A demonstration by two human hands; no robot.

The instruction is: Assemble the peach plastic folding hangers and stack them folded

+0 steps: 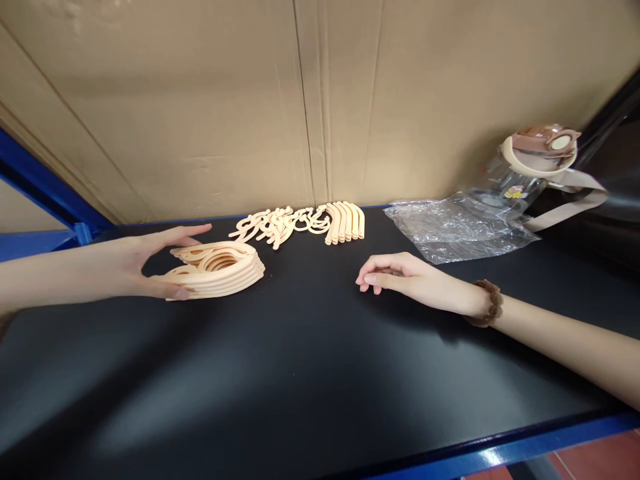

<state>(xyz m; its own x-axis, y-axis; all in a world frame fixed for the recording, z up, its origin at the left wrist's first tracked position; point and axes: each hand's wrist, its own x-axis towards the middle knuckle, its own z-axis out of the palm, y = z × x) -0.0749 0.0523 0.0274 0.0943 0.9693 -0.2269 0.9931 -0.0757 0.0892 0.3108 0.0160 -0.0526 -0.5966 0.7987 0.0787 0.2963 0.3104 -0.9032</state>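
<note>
A neat stack of beige curved plastic pieces, which look like hanger parts, lies at the left of the black tabletop. My left hand spans the left end of this stack. Its thumb presses the near side, while the fingers reach along the far side, the index finger stretched past it. To the right, my right hand hovers low over the table with fingers loosely curled and the thumb against them. Nothing shows in it. A brown scrunchie circles that wrist.
Behind the stack lie a loose heap of beige hook-shaped pieces and a row of curved beige arms. A clear plastic bag and a transparent bottle with a strap stand back right. Cardboard walls the rear.
</note>
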